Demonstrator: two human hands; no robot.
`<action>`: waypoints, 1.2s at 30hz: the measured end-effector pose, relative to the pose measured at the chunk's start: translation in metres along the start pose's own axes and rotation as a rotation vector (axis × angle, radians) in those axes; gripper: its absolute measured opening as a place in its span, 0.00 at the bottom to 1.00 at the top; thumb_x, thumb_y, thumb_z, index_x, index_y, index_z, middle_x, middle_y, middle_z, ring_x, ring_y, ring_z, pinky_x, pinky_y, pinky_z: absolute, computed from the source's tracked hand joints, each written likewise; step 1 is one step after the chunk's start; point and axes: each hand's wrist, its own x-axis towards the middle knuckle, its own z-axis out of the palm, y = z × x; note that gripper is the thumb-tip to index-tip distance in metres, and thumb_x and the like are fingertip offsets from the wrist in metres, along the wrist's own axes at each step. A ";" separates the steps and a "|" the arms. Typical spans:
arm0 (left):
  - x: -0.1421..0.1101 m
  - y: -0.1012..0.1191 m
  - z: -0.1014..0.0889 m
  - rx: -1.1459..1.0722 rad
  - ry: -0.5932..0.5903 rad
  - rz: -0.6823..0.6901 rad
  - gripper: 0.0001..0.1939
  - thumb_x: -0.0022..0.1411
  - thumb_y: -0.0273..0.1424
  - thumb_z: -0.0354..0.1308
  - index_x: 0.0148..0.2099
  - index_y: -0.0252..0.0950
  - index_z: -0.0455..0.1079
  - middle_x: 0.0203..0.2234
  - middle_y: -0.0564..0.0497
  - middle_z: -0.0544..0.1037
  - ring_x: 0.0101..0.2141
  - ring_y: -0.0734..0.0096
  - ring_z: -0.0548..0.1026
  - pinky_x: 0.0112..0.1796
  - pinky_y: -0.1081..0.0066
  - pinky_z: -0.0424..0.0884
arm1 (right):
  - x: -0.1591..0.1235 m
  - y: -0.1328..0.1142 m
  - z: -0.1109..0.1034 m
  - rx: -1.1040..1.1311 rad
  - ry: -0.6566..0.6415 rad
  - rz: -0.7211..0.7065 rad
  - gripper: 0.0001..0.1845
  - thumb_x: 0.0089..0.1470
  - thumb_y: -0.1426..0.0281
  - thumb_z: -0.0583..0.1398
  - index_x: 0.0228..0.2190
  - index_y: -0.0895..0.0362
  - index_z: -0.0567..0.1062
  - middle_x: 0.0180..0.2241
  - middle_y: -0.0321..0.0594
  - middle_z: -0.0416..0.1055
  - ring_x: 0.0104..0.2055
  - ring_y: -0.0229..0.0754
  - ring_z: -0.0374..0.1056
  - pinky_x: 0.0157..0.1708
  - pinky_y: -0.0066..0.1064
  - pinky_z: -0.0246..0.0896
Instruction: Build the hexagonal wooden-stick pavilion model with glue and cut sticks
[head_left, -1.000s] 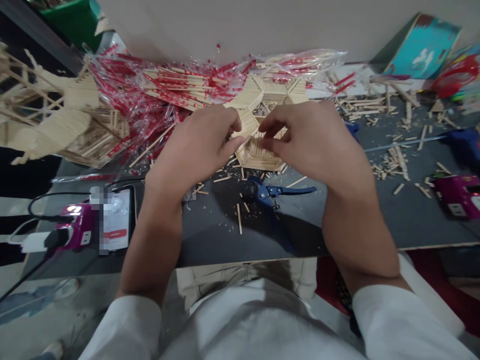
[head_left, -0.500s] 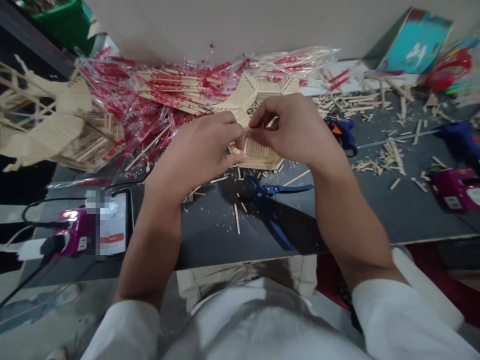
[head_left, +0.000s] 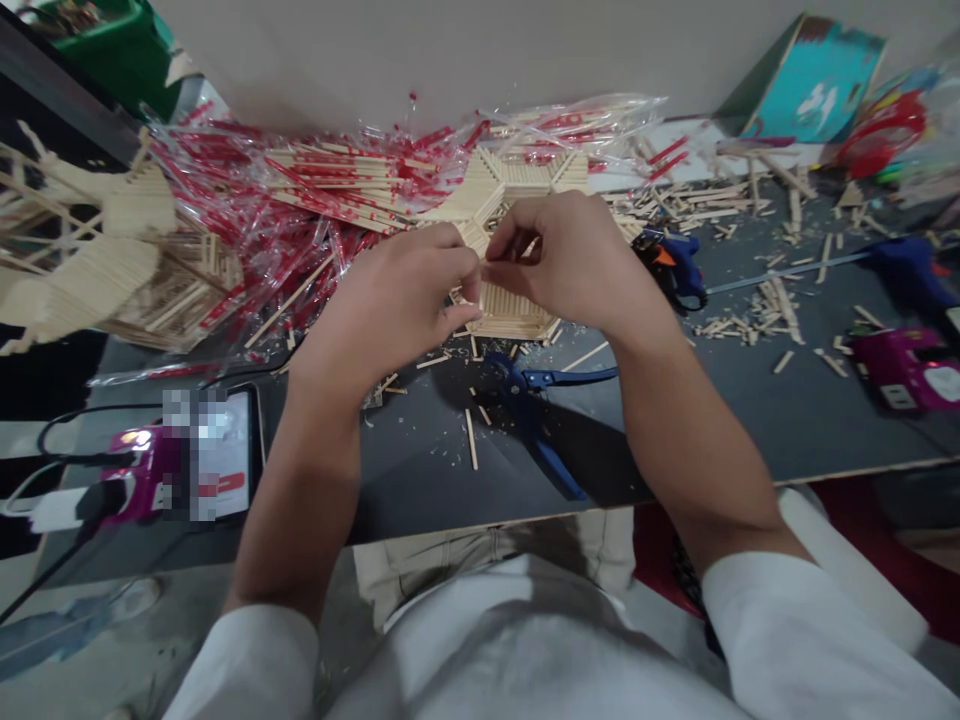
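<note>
My left hand [head_left: 394, 300] and my right hand [head_left: 574, 255] meet fingertip to fingertip over a flat panel of glued wooden sticks [head_left: 510, 312] on the dark table [head_left: 750, 430]. Both hands pinch at the panel's near left corner; whether a loose stick is between the fingers I cannot make out. Behind the hands lies a larger star-shaped stick piece [head_left: 517, 175]. Blue-handled cutters [head_left: 540, 400] lie just in front of the panel, below my right wrist.
Packets of chopsticks in red-printed plastic [head_left: 315, 200] pile at the back left beside a stick model [head_left: 97, 260]. A phone [head_left: 206, 455] and a purple device [head_left: 142, 465] sit at the left edge. A blue glue gun [head_left: 675, 265], stick offcuts [head_left: 757, 310] and another purple device [head_left: 904, 370] lie right.
My right hand has moved left and closer to my left hand until their fingertips meet above the panel. My left hand has stayed nearly in place.
</note>
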 end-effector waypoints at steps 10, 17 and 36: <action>0.001 -0.001 0.000 0.013 -0.002 0.003 0.04 0.70 0.33 0.63 0.42 0.38 0.75 0.42 0.49 0.77 0.41 0.63 0.76 0.42 0.64 0.68 | 0.000 0.001 0.001 -0.048 -0.002 -0.007 0.01 0.54 0.71 0.68 0.31 0.54 0.81 0.32 0.43 0.79 0.33 0.46 0.72 0.33 0.37 0.61; 0.001 -0.005 0.002 -0.031 0.015 0.035 0.03 0.65 0.30 0.65 0.41 0.37 0.75 0.41 0.48 0.77 0.40 0.64 0.77 0.39 0.65 0.69 | 0.000 0.001 0.000 -0.028 -0.020 -0.018 0.02 0.54 0.73 0.69 0.30 0.55 0.80 0.30 0.39 0.77 0.30 0.41 0.69 0.32 0.35 0.59; 0.002 -0.003 0.002 -0.040 0.008 0.009 0.03 0.64 0.30 0.63 0.39 0.38 0.73 0.40 0.48 0.77 0.41 0.62 0.77 0.41 0.64 0.72 | 0.000 -0.001 0.002 -0.043 -0.027 -0.010 0.04 0.53 0.73 0.69 0.29 0.54 0.79 0.30 0.38 0.78 0.31 0.42 0.69 0.33 0.36 0.60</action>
